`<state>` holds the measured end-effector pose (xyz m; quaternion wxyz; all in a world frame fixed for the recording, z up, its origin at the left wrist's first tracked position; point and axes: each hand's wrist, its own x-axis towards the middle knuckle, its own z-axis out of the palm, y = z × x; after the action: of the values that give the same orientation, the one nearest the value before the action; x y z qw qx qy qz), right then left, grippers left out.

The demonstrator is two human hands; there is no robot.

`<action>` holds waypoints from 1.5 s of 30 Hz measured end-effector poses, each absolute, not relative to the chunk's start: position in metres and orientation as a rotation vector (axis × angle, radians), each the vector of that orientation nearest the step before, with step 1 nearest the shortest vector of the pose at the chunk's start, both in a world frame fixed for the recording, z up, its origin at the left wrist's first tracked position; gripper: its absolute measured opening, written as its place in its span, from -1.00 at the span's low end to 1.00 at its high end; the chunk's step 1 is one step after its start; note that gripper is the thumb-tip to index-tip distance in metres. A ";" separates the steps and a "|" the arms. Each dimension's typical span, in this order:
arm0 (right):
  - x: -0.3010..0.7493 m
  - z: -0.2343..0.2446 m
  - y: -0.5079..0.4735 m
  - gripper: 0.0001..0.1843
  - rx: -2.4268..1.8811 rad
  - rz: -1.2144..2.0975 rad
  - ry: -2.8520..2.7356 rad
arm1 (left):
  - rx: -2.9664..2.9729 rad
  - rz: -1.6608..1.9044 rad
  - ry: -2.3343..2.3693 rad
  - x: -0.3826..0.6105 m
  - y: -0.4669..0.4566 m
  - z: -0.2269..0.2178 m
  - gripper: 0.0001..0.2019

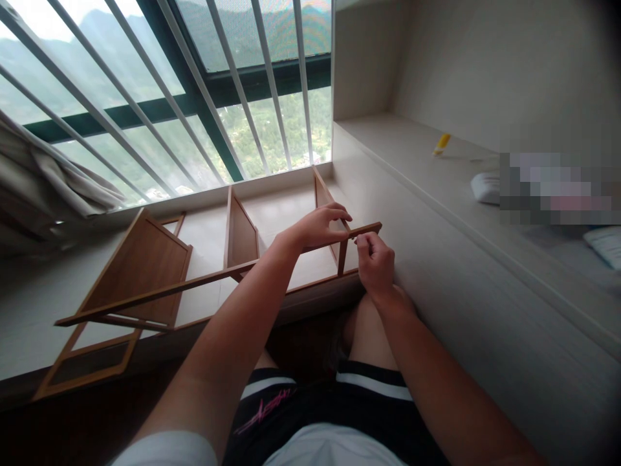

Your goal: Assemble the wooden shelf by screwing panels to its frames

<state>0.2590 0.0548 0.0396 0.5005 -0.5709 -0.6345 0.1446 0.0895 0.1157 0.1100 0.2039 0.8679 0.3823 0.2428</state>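
A brown wooden shelf frame (160,285) lies on a pale window ledge (29,330), with upright panels and a long thin rail running across it. My left hand (320,223) rests with curled fingers on the right end of that rail, by the rightmost upright panel (321,193). My right hand (374,259) is closed in a pinch just under the rail's right tip, holding something too small to make out.
Barred window (204,90) with a bunched curtain (53,181) at left. A raised pale shelf (412,149) at right carries a yellow object (441,144) and white items. My knees and dark shorts (339,408) fill the foreground.
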 end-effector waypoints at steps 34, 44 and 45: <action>0.287 -0.005 0.037 -0.72 -1.388 0.808 -1.654 | 2.415 0.640 1.061 0.087 0.118 0.108 -0.62; 0.309 0.008 0.025 -0.84 -1.203 0.821 -1.757 | 2.413 0.628 1.065 0.089 0.118 0.110 -0.62; 0.310 0.012 0.025 -0.84 -1.177 0.797 -1.727 | 2.414 0.631 1.062 0.089 0.118 0.110 -0.63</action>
<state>0.3099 0.0252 0.0121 0.4370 -0.4734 -0.6945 0.3203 0.0892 0.1184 0.1100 0.2135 0.8696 0.3826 0.2275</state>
